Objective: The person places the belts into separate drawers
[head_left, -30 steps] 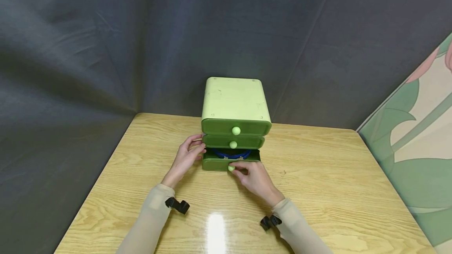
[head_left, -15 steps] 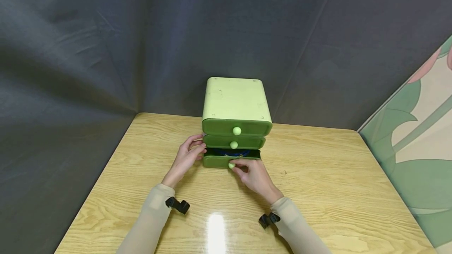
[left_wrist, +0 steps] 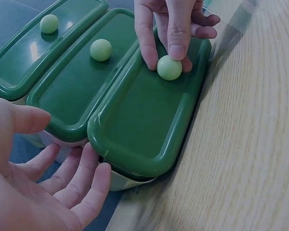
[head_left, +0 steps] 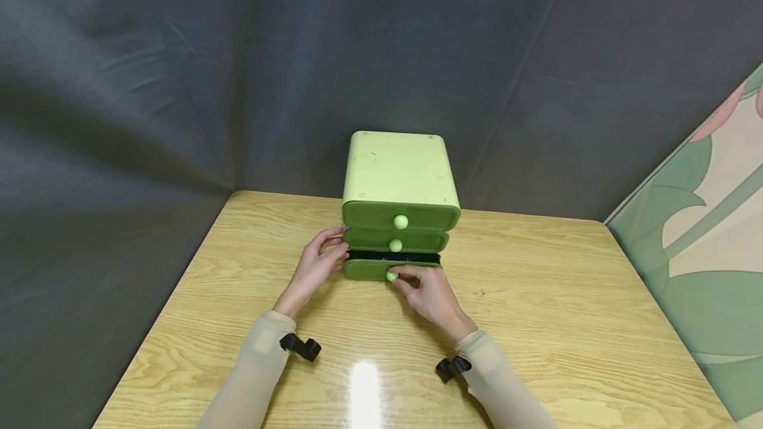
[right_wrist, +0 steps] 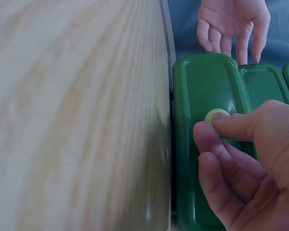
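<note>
A small cabinet (head_left: 399, 167) with a pale green shell and three dark green drawers stands on the table. Its bottom drawer (head_left: 365, 271) is pulled out a little, leaving a dark gap above its front; a trace of something blue shows inside. My right hand (head_left: 434, 296) pinches that drawer's round knob (left_wrist: 169, 68) between thumb and fingers. At the cabinet's left side is my left hand (head_left: 312, 270), its fingers extended and fingertips by the lower drawers' edges. The middle drawer (head_left: 363, 239) and top drawer (head_left: 369, 215) each carry a matching round knob.
The wooden table (head_left: 536, 310) extends on both sides of the cabinet. Behind it hangs a dark grey cloth (head_left: 381, 45). A panel with a leaf pattern (head_left: 715, 250) borders the right side.
My right hand has pushed the bottom drawer inward, narrowing its gap, so the blue item inside is now mostly hidden. My left hand has stayed at the cabinet's left side.
</note>
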`<state>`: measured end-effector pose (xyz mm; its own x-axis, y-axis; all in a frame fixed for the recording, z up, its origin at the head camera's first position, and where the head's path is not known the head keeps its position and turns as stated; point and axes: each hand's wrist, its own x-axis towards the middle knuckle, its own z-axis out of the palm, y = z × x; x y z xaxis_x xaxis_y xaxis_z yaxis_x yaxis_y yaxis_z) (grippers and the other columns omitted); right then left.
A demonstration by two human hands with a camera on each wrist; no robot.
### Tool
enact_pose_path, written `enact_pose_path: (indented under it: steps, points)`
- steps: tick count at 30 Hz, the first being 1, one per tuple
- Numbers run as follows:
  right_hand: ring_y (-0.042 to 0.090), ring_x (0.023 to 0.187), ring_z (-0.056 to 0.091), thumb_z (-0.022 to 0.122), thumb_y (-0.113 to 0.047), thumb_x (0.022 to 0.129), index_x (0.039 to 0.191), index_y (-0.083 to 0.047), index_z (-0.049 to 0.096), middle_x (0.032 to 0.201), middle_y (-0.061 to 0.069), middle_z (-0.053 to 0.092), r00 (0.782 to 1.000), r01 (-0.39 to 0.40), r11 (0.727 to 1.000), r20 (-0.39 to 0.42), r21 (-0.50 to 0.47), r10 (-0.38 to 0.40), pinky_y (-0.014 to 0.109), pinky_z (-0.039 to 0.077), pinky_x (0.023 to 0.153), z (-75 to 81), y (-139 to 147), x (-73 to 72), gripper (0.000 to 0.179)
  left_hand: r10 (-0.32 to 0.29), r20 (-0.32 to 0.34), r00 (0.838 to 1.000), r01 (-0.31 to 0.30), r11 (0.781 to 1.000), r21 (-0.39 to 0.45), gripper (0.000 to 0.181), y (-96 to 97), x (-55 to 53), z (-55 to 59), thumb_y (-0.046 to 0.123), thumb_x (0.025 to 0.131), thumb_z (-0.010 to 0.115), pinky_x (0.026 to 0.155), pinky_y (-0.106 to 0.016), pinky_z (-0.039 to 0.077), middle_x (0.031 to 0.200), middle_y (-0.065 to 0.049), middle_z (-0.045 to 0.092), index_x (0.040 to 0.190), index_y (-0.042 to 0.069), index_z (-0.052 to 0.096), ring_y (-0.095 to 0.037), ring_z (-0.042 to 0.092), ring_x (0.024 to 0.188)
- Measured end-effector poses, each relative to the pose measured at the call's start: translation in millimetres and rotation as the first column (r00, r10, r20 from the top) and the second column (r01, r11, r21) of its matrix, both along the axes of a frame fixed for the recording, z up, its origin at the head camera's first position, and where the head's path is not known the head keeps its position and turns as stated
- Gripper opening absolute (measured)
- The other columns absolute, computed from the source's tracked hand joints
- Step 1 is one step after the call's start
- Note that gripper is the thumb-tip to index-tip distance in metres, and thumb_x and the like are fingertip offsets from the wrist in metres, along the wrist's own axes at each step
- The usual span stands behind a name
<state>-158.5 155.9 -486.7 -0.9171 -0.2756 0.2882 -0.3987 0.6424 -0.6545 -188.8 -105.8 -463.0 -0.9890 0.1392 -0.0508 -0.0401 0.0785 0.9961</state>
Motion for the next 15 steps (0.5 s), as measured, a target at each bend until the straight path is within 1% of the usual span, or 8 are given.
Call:
enact_pose_path:
  steps: [2,9,12,15]
  points:
    - [0.002,0.072,0.065,0.08,-0.01,0.096,0.113,-0.016,0.085,0.104,0.0,0.084,1.0,0.0,1.0,-0.012,0.002,0.0,0.019,0.053,0.064,-0.2,0.1,-1.1,0.019,0.0,-0.002,1.0,0.0,1.0,-0.002,0.05,0.3,0.0,-0.4,0.017,0.11,0.057,0.101,-0.048,0.058,0.147,-0.023,0.058,0.157,0.005,0.047,-0.038,0.066,0.125]
    - [0.008,0.084,0.075,0.08,-0.009,0.096,0.112,-0.017,0.085,0.101,-0.001,0.083,0.999,0.008,1.0,-0.042,0.002,-0.008,0.022,0.058,0.071,-2.9,-0.4,-5.9,0.018,-0.001,0.003,1.0,0.001,1.0,-0.002,0.051,-0.3,-0.6,-0.5,0.019,0.11,0.057,0.104,-0.05,0.057,0.148,-0.022,0.057,0.158,0.005,0.046,-0.039,0.065,0.128]
    - [0.01,0.087,0.076,0.08,-0.01,0.096,0.111,-0.017,0.085,0.101,-0.001,0.083,0.999,0.014,1.0,-0.042,-0.001,-0.014,0.023,0.059,0.073,-3.9,-0.6,-7.7,0.018,-0.001,0.004,1.0,0.001,1.0,-0.003,0.051,-0.3,-0.7,-0.3,0.019,0.11,0.057,0.103,-0.05,0.057,0.148,-0.023,0.057,0.158,0.005,0.046,-0.038,0.065,0.129]
    - [0.011,0.086,0.076,0.08,-0.009,0.096,0.111,-0.017,0.085,0.101,0.0,0.083,0.999,0.013,1.0,-0.033,-0.008,-0.013,0.023,0.059,0.072,-4.5,-0.6,-9.1,0.018,-0.001,0.004,1.0,0.001,1.0,-0.004,0.051,0.2,-0.5,-0.2,0.018,0.11,0.058,0.103,-0.049,0.058,0.148,-0.023,0.057,0.158,0.005,0.046,-0.037,0.065,0.128]
